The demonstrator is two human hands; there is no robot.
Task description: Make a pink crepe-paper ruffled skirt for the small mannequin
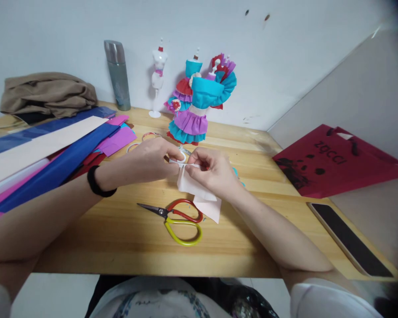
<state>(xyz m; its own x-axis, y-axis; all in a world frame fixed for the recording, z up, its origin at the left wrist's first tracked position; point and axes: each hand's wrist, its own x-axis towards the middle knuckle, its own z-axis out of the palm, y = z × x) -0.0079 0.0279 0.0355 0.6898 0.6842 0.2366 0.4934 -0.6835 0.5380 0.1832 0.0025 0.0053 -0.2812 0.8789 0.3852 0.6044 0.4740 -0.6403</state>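
Note:
Both my hands meet above the middle of the wooden table, pinching the top edge of a small white piece of fabric or paper (194,185). My left hand (146,161) has its fingertips closed on the left end of that edge. A short way to the right, my right hand (215,170) grips the same edge, where the piece looks folded. Below it lies a pale pink piece (209,208). Scissors (172,216) with one red and one yellow handle rest nearer to me, blades pointing left. Behind my fingers, a white ring-shaped thing (182,155) is partly hidden.
Miniature dress forms in ruffled clothes (199,104) and a bare white one (158,75) stand at the back. Coloured sheets (53,154), a bottle (118,75) and brown cloth (48,95) are left. A red bag (338,163) and a phone (348,238) are right.

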